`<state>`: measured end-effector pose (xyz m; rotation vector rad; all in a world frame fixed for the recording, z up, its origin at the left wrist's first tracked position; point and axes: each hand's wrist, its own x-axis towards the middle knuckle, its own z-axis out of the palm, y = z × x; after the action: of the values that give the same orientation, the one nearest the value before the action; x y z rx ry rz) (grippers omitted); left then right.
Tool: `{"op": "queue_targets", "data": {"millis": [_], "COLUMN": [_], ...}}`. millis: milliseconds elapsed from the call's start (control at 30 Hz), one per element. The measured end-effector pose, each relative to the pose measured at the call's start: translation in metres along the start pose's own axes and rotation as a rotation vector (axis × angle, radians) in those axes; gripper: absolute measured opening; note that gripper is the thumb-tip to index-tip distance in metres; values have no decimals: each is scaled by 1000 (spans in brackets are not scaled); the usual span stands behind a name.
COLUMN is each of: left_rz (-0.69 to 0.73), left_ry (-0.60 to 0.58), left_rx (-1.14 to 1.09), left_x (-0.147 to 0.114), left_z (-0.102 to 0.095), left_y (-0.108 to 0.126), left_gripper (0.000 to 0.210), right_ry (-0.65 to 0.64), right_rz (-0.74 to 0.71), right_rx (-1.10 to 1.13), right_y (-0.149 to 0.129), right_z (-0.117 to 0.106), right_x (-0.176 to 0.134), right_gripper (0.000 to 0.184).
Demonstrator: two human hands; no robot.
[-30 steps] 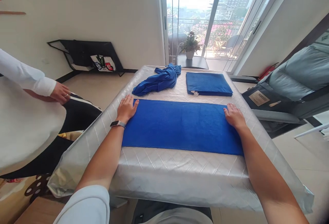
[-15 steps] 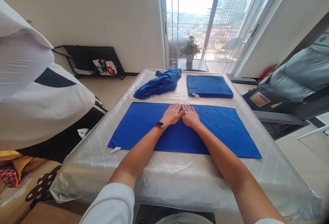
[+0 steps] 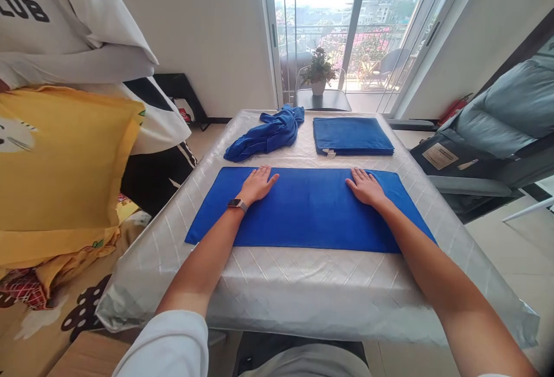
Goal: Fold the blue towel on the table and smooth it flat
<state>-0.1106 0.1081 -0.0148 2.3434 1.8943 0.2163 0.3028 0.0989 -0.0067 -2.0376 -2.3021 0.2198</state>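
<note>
A blue towel [image 3: 309, 209] is spread in a long flat rectangle across the table in front of me. My left hand [image 3: 258, 185] lies flat on its left part, near the far edge, fingers outstretched; a watch [image 3: 238, 204] is on that wrist. On the towel's right part my right hand [image 3: 366, 186] rests palm down, fingers spread. Behind it, a crumpled blue towel [image 3: 270, 133] lies at the far left of the table. A stack of folded blue towels [image 3: 352, 135] with a white tag sits at the far right.
A silvery quilted cover [image 3: 303, 290] drapes the table. At the left stands a person in a white top [image 3: 99, 25], beside a yellow cushion [image 3: 64, 175]. A grey armchair [image 3: 497, 134] is on the right. Beyond the table, a potted plant [image 3: 319, 71] stands on a chair.
My hands have slid apart across the towel from its middle, left hand leftward and right hand rightward. A yellow cushion has come up into view in front of the person at the left.
</note>
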Motion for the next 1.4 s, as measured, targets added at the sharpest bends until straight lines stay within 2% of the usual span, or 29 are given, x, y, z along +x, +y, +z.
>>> {"op": "queue_targets", "data": {"millis": [67, 133, 200, 267, 400, 667, 833, 933, 1033, 1133, 1233, 1300, 1400], "left_rz": [-85, -185, -280, -336, -355, -336, -348, -315, -225, 22, 277, 320, 263], "left_ry": [11, 31, 49, 52, 36, 28, 115, 229, 291, 238, 162, 127, 43], "left_rx": [8, 4, -4, -7, 0, 3, -33, -109, -290, -362, -218, -116, -53], "left_x": [-8, -15, -22, -25, -26, -24, -32, -35, -32, -21, -5, 6, 16], "left_z": [-6, -11, -14, -15, -15, -13, -17, -26, -36, -38, -26, -13, 5], "left_y": [-39, -73, -98, -111, -115, -118, -112, -94, -51, 12, 74, 101, 118], "left_gripper": [82, 81, 82, 84, 90, 89, 80, 71, 64, 62, 61, 62, 68], "right_ry": [17, 30, 28, 19, 17, 38, 79, 130, 220, 251, 209, 171, 93], "right_rz": [122, 208, 248, 257, 243, 243, 242, 253, 186, 1, -162, -220, -237], "right_rx": [-16, -18, -6, 10, 29, 6, 2, -10, -29, -18, 18, 36, 28], "right_y": [47, 83, 103, 111, 112, 114, 109, 101, 72, 16, -56, -100, -139], "right_z": [-4, -8, -10, -9, -6, -5, -7, -10, -15, -20, -21, -16, 0], "right_x": [-9, -17, -20, -20, -17, -18, -21, -27, -33, -32, -21, -10, 3], "right_gripper": [76, 77, 78, 79, 79, 83, 79, 72, 66, 62, 60, 61, 61]}}
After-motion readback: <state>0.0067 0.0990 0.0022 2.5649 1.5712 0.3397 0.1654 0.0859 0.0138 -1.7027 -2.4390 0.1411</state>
